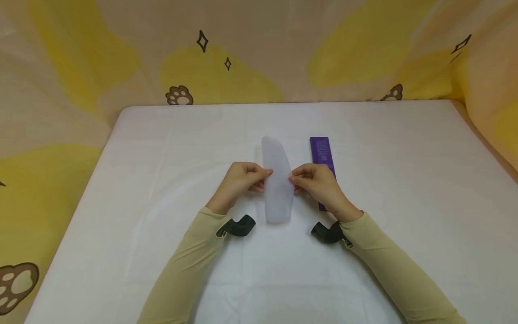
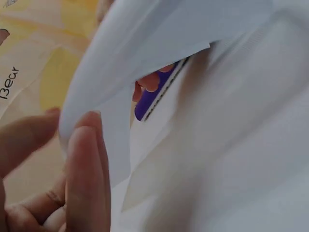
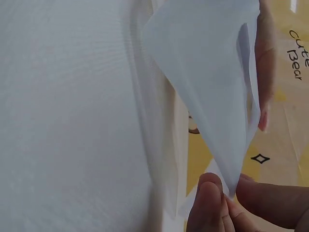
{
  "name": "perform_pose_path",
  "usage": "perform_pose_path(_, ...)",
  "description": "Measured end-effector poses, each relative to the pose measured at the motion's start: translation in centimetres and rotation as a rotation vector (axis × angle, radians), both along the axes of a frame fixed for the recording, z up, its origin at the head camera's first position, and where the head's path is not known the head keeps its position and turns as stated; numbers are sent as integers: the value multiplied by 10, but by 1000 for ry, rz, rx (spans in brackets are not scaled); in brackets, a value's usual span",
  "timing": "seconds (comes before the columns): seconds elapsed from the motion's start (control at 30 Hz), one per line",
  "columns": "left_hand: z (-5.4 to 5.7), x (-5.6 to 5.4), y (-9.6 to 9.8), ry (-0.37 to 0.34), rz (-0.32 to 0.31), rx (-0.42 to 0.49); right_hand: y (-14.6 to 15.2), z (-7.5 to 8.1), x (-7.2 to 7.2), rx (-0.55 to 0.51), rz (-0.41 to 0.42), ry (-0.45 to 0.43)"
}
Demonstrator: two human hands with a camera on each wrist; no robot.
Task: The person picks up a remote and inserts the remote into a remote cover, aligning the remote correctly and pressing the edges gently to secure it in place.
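Note:
A folded sheet of white paper (image 1: 278, 193) is held up over the middle of the white table. My left hand (image 1: 247, 179) pinches its left edge between thumb and fingers. On the opposite edge, the right hand (image 1: 317, 182) pinches it the same way. The left wrist view shows the paper (image 2: 113, 72) bent over in a curve, with the left fingers (image 2: 87, 164) at its fold. In the right wrist view the paper (image 3: 207, 72) narrows to a corner between the right thumb and fingers.
A long, flat purple box (image 1: 321, 150) with small printing lies partly under the right hand. Behind the paper, a pale flat thing (image 1: 258, 155) lies on the white-covered table (image 1: 121, 234). A yellow patterned cloth (image 1: 251, 81) hangs along the back. Black wrist mounts (image 1: 241, 226) jut inward from both sleeves.

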State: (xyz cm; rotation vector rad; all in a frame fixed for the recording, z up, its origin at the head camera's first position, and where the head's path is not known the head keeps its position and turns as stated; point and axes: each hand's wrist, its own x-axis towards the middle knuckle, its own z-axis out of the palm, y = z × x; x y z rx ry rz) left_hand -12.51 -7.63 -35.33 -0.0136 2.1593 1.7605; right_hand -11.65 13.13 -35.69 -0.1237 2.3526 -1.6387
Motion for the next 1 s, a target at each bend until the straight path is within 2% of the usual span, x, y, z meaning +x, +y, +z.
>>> perform_pose_path(0.1,-3,0,-1,-13,9,-63,-1,0,-1,50,9,9)
perform_pose_path(0.23,-6,-1,-3,-26,11,-97,-1,1,-1,86,18,4)
perform_pose_path(0.6,-8,-3,-6,-47,41,-143,1,4,0,66,0,-23)
perform_pose_path(0.83,-3,0,-13,33,-22,-374,3,2,0,46,5,-26)
perform_pose_path(1.0,0,1,-17,22,-47,-374,4,1,0,47,6,-18)
